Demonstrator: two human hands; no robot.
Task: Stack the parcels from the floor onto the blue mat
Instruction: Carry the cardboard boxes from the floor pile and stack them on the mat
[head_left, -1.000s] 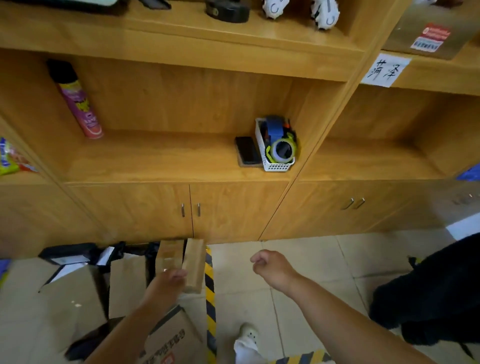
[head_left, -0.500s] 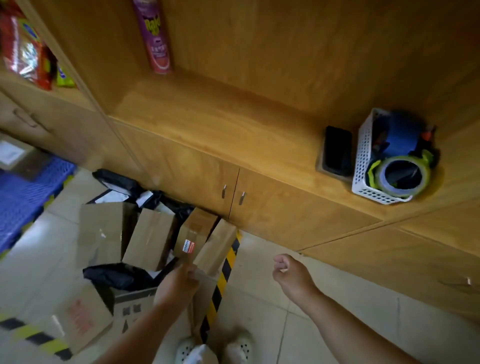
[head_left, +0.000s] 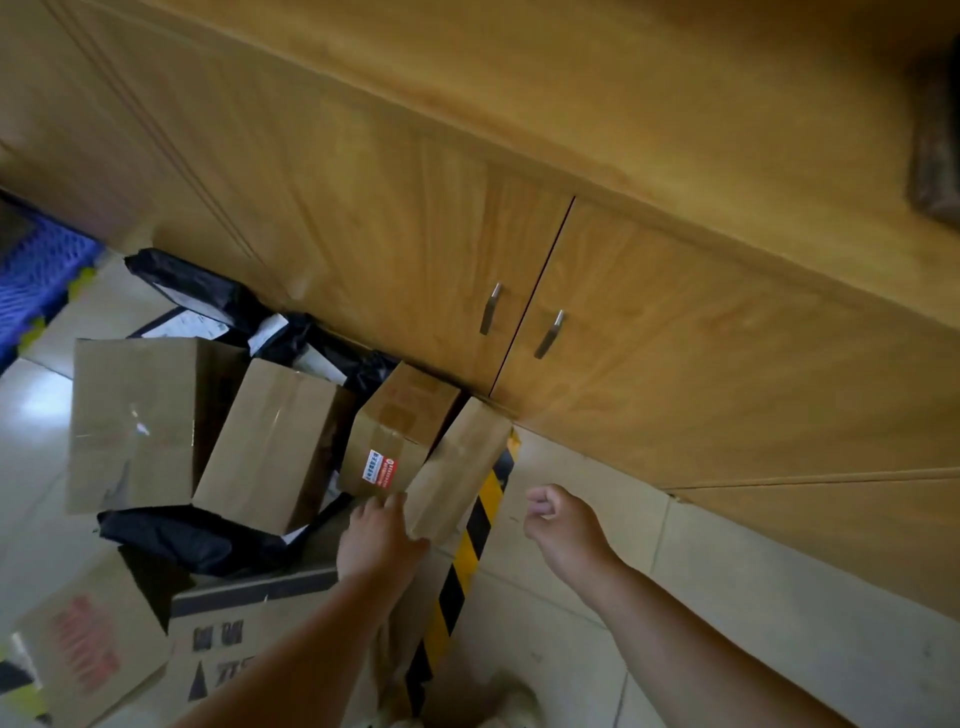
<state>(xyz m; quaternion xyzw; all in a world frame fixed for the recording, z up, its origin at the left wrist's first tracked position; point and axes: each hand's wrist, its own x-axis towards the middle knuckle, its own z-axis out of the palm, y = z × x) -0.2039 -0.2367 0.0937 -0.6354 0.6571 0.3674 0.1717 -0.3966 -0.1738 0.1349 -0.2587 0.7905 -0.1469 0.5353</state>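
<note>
Several brown cardboard parcels lie on the floor against the wooden cabinet. My left hand (head_left: 382, 535) grips the near end of a narrow brown parcel (head_left: 460, 470) that leans over the striped tape. Beside it stands a parcel with a red and white sticker (head_left: 397, 431), then a taped parcel (head_left: 270, 447) and a larger one (head_left: 132, 423). My right hand (head_left: 558, 525) hangs in a loose fist to the right, holding nothing. A corner of the blue mat (head_left: 36, 270) shows at the far left.
Black plastic bags (head_left: 182, 538) lie among the parcels, one more (head_left: 192, 286) near the cabinet. A printed carton (head_left: 244, 639) and another box (head_left: 85, 644) sit at the bottom left. Yellow-black floor tape (head_left: 467, 551) runs toward me. Cabinet doors with metal handles (head_left: 519, 322) stand close behind.
The view has tilted down and left toward the floor pile. My left hand stays on the narrow parcel's end; my right hand remains a fist to the right.
</note>
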